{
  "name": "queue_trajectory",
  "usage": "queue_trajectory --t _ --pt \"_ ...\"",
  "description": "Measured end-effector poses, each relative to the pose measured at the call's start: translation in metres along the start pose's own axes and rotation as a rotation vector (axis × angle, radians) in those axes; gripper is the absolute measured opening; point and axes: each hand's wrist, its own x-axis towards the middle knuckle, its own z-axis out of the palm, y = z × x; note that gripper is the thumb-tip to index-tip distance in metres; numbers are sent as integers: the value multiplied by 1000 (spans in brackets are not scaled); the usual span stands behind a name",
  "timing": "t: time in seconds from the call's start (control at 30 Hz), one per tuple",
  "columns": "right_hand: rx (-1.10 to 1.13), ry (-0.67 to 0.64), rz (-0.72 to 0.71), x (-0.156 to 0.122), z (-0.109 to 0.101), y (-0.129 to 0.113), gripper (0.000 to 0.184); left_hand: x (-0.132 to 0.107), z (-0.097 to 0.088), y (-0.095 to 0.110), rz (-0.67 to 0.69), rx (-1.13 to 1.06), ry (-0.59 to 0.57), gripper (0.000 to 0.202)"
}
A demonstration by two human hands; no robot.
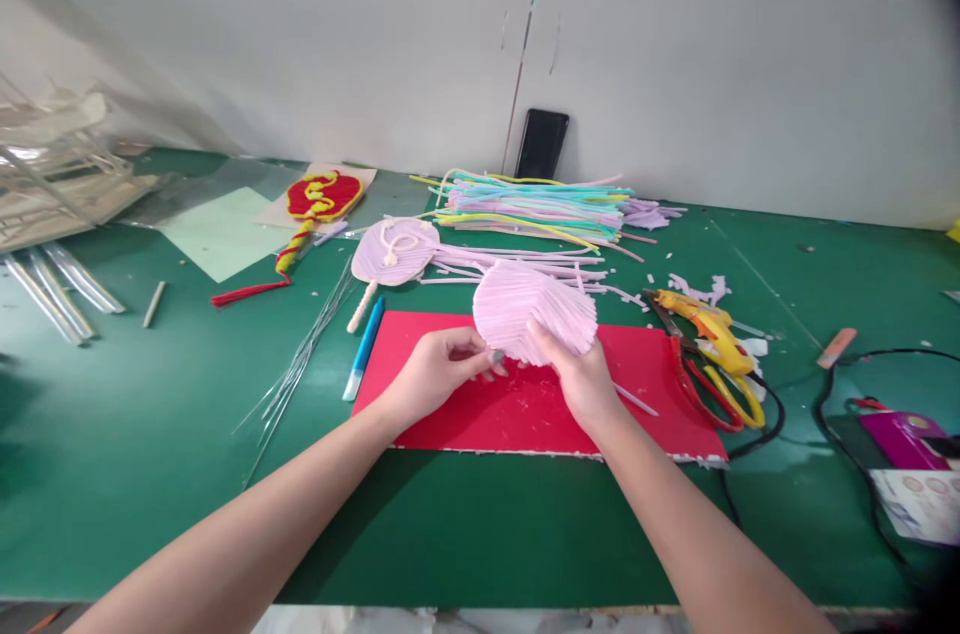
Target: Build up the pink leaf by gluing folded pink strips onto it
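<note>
My right hand [585, 379] grips a pale pink fan-shaped piece [517, 299] made of pipe cleaners laid side by side, its thumb on top. At the lower left edge of this piece, the thumb and fingers of my left hand [442, 369] are closed; some fingertips are hidden beneath it. Both hands are above a red board [465, 414]. Just behind lies a finished lilac fan [394, 251] with a twisted handle. Loose pink pipe cleaners [517, 261] stretch out beside that fan.
Red-handled scissors [701, 384] and a yellow glue gun [712, 329] with its cord lie at right. A blue pen [365, 349] and thin wires [307, 354] are at left. Behind are a pipe cleaner bundle [532, 204], a phone [541, 142] and a red-and-yellow fan [322, 196].
</note>
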Motion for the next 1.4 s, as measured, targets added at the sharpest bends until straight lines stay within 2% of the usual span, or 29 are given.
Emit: queue_trajectory --t 0.33,0.53,0.7,0.8,1.03,1.23,1.4 --pt "121 153 42 12 -9 3 54 -3 -1 2 40 -44 9 16" --pt "138 152 39 14 -11 0 54 -8 5 3 113 73 -211 15" --pt "148 109 54 11 -9 4 57 -5 5 -2 28 12 -115 18" --pt "134 80 31 8 -6 6 53 -2 4 -4 5 -43 -77 19" --pt "76 -5 14 0 1 2 41 0 3 -4 -18 -54 -49 20" --pt "47 -55 23 -3 4 -1 32 0 3 -2 -2 -29 -70 18" --pt "102 29 51 4 -2 3 49 -1 3 -2 -6 -44 -59 17"
